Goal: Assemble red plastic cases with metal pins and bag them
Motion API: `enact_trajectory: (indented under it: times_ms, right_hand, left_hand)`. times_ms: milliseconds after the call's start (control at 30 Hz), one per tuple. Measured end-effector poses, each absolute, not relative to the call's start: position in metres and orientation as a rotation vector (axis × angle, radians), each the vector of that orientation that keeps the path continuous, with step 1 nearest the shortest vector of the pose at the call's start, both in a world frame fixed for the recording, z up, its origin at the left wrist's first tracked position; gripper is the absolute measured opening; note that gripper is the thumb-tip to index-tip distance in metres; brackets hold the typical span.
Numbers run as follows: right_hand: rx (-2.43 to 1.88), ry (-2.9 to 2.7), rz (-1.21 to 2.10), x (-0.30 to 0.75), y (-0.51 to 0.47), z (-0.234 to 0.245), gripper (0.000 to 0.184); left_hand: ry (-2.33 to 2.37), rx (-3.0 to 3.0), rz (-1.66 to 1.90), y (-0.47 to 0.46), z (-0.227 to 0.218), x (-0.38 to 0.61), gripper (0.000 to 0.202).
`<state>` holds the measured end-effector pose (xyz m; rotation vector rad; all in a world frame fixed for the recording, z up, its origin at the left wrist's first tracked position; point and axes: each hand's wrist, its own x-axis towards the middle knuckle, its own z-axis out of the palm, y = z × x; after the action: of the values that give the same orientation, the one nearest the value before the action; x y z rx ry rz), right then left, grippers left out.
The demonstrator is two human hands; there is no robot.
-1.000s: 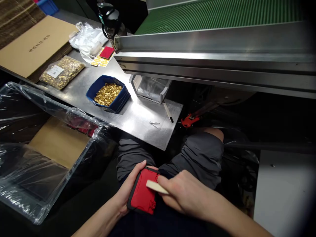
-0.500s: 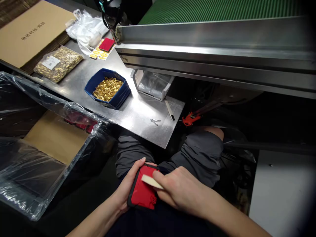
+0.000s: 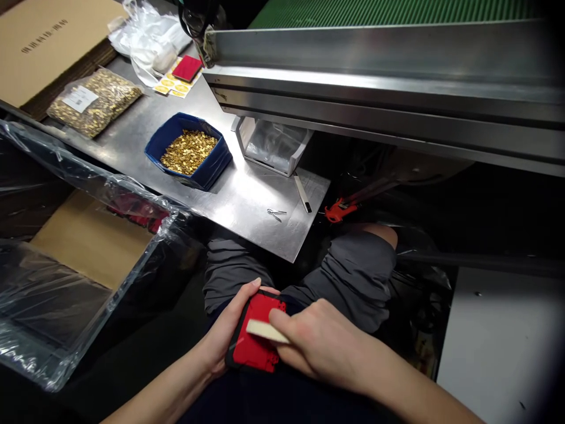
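Over my lap, my left hand (image 3: pixel 224 330) is wrapped round the left edge of a red plastic case (image 3: pixel 256 347) with a black border. My right hand (image 3: pixel 318 341) pinches a cream-coloured flat strip (image 3: pixel 265 331) between thumb and fingers. The strip's free end lies over the case's red face; whether it touches is hard to see. Small clip-like details show along the case's right edge, partly covered by my right fingers.
On the metal table stand a blue bin (image 3: pixel 216 168) of small brass-coloured parts, a grey bin (image 3: pixel 289 159), a bag of parts (image 3: pixel 103 100) and a white stick (image 3: pixel 302 193). A conveyor rail (image 3: pixel 375 82) crosses ahead. A plastic-lined crate (image 3: pixel 145 259) is at left.
The cream strip has shifted slightly left across the red face with my right hand. My left hand keeps its hold on the case. The whole view has moved a little.
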<state>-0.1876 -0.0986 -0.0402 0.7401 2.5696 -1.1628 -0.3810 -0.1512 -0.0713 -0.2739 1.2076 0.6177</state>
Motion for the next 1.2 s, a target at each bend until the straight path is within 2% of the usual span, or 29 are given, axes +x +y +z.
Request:
enact_trajectory:
  times_ms: [100,267,367,467,533,633,733,800,900,1200]
  right_hand:
    - [0.806,2.531,-1.174,-0.190,-0.101,-0.041,0.008]
    - [0.678,2.515,-1.364,-0.194,-0.091,-0.037,0.014]
    - [0.870,2.299,-1.871,-0.174,-0.075,-0.037,0.020]
    - [1.388,1.800,-2.473,-0.138,-0.068,-0.041,0.027]
    - [1.650,1.554,-2.600,-0.121,-0.074,-0.044,0.032]
    - [1.669,1.570,-2.474,-0.120,-0.094,-0.045,0.028]
    - [1.486,1.884,-2.200,-0.141,-0.114,-0.039,0.017]
    - [1.352,2.054,-2.065,-0.155,-0.122,-0.034,0.017]
    - [1.135,2.161,-1.964,-0.165,-0.126,-0.033,0.020]
    - [0.817,2.411,-1.604,-0.181,-0.122,-0.053,0.005]
  left_hand:
    - [1.240,-0.306,0.617,-0.152,-0.072,-0.381,0.042]
    - [1.205,-0.262,0.655,-0.153,-0.071,-0.382,0.044]
    - [1.146,-0.223,0.693,-0.155,-0.071,-0.385,0.046]
    - [1.033,-0.227,0.696,-0.157,-0.074,-0.388,0.050]
    - [0.986,-0.235,0.696,-0.158,-0.076,-0.391,0.052]
    - [0.956,-0.267,0.699,-0.157,-0.078,-0.393,0.052]
    - [0.961,-0.320,0.675,-0.155,-0.076,-0.394,0.051]
    - [0.968,-0.344,0.674,-0.154,-0.074,-0.394,0.050]
    - [0.949,-0.362,0.684,-0.155,-0.073,-0.393,0.050]
    - [1.071,-0.356,0.617,-0.160,-0.081,-0.385,0.048]
